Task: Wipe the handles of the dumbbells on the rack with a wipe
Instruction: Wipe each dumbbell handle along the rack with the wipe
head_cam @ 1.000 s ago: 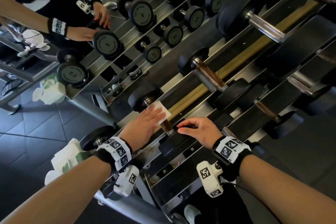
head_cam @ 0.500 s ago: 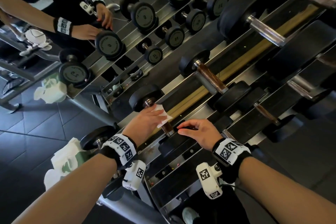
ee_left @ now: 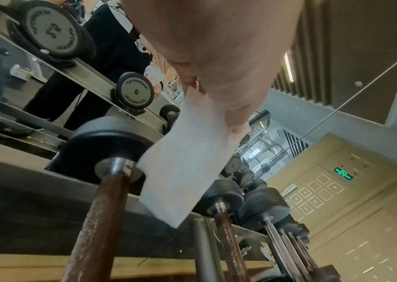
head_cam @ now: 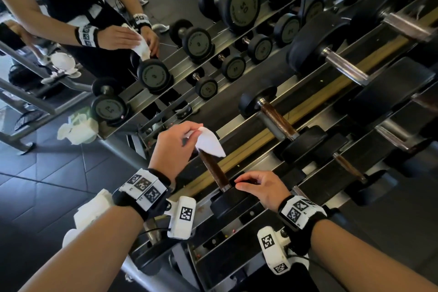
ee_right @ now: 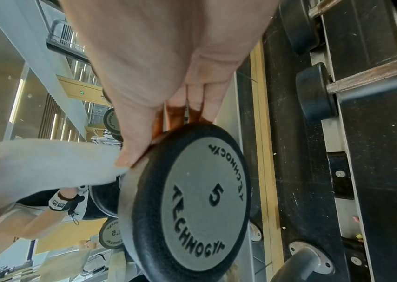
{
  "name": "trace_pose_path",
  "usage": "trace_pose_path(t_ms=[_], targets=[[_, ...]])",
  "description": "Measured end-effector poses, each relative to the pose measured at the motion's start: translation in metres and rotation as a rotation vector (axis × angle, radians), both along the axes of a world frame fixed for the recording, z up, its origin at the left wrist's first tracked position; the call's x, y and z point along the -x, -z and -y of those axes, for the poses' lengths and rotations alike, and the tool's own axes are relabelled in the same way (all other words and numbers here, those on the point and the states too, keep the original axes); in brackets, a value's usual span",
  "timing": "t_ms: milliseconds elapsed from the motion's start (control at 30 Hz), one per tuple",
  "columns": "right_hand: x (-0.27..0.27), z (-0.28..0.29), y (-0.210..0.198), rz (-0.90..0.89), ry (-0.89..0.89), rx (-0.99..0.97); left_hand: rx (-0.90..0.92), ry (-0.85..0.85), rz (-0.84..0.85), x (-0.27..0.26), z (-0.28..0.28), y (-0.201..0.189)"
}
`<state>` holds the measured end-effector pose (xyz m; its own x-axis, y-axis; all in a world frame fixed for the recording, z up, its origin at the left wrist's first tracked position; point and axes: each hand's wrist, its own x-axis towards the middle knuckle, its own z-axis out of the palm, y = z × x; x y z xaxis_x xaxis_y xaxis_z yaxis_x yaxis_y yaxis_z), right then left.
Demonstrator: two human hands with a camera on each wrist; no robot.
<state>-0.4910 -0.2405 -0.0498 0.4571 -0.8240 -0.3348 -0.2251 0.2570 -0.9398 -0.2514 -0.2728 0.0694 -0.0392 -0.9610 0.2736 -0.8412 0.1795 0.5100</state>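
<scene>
The wipe (head_cam: pixel 209 143) is now lifted off the 5 kg dumbbell's handle (head_cam: pixel 215 170); a sec ago it was pressed flat on the far end of that handle under the left hand (head_cam: pixel 171 149). Now it is pinched by one edge between thumb and fingertips and hangs loose, its lower corner at or just above the handle's far end; contact can't be told. In the left wrist view the wipe (ee_left: pixel 187 162) dangles beside the brown bar (ee_left: pixel 101 225), which is bare along its length.

The right hand (head_cam: pixel 262 188) is unchanged: fingers curled over the near head (ee_right: pixel 187 206), steadying it on the rack (head_cam: pixel 237 162), thumb on the rim.

Judged: one pass on this handle is done, and the wipe is probably being re-gripped or carried to the next handle (head_cam: pixel 278 121), just beside to the right. Most handles on the rack look as yet unwiped.
</scene>
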Motion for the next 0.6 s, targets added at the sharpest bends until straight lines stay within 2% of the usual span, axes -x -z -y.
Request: trace_pose_path(t_ms=[67,200,300,367,467,600], targets=[[0.0,-0.001,-0.001,-0.007,0.0,0.003,-0.041,0.051,0.005,0.0,-0.008,0.007],[0.0,-0.002,-0.002,0.002,0.018,-0.008,-0.342,0.149,0.148,-0.009,-0.034,0.042],[-0.001,-0.003,0.0,0.003,0.03,-0.004,-0.465,0.236,0.213,-0.014,-0.044,0.062],[-0.002,-0.003,0.001,-0.002,0.033,0.002,-0.473,0.252,0.21,-0.015,-0.043,0.067],[-0.002,-0.002,0.001,0.0,0.032,-0.011,-0.373,0.24,0.252,-0.015,-0.039,0.07],[-0.001,-0.002,0.002,0.02,0.024,-0.021,-0.344,0.369,0.456,-0.006,-0.032,0.075]])
